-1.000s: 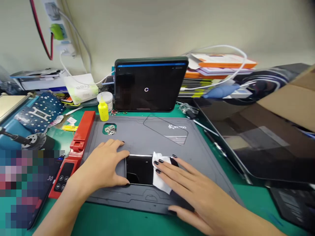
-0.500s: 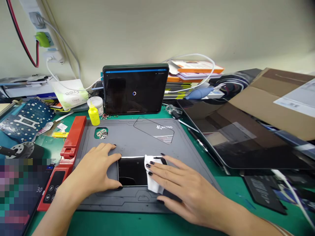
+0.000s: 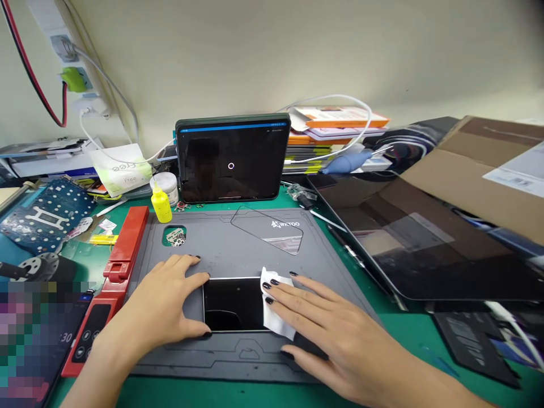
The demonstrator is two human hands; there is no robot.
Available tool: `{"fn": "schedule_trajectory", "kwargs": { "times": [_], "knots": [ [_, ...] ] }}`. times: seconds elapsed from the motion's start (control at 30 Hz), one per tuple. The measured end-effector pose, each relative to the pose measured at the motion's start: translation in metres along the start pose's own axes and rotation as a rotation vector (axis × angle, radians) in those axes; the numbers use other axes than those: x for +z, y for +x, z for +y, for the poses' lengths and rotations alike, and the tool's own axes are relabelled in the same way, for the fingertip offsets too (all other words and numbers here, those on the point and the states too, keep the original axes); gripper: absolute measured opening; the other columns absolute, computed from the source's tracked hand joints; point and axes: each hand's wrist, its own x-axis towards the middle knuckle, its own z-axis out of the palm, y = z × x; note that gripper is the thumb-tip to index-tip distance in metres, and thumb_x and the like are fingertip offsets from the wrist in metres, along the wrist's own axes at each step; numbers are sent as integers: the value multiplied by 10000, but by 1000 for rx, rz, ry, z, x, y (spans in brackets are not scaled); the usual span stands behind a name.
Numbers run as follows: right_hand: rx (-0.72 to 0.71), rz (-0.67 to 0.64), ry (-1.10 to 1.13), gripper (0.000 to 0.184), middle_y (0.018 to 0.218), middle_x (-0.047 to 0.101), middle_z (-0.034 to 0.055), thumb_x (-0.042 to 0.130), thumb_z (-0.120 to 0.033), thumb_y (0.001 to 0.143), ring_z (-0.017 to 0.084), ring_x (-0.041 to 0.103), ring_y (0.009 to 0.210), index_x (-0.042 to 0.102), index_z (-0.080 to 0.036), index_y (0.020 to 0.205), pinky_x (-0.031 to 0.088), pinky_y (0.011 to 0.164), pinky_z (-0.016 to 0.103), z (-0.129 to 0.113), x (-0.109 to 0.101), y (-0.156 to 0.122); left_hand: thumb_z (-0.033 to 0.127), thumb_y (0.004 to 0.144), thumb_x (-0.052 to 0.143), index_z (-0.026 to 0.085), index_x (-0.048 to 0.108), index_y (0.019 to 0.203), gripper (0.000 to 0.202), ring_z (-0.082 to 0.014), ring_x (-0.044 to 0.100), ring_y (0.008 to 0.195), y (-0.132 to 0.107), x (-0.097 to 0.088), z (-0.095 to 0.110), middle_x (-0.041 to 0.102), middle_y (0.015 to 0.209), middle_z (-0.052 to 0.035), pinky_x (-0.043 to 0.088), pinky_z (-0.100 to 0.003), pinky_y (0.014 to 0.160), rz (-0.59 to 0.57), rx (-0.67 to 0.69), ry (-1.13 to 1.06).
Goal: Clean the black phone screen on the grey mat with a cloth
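I am bracing phone with flat left hand, pressing wipe under flat right hand; trapped grit is risking scratches.

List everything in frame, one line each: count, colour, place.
work mat: 1, grey, bench centre
phone: 1, black screen, flat on the work mat's near part
wipe: 1, white, on the phone's right end
glass sheet: 1, clear, far part of the work mat
tablet: 1, dark, green case, upright behind the work mat
bottle: 1, yellow, work mat's far left corner
device: 1, red, along the work mat's left edge
large panel: 1, black, right of the work mat
cardboard: 1, brown, far right
left hand: 1, flat on the work mat, at the phone's left end
right hand: 1, fingers pressing the wipe
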Motion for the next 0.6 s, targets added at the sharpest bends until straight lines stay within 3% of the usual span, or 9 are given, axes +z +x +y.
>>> {"fn": "schedule_trajectory", "kwargs": {
  "times": [0.6],
  "knots": [
    [-7, -2, -11, 325, 1311, 626, 90, 474, -229, 991, 249, 597, 1202, 624, -138, 1264, 471, 1077, 482, 0, 2, -2, 437, 654, 856, 231, 636, 1264, 681, -387, 483, 1274, -1, -3, 2, 496, 1415, -149, 465, -551, 1016, -27, -2, 27]
  ]
}}
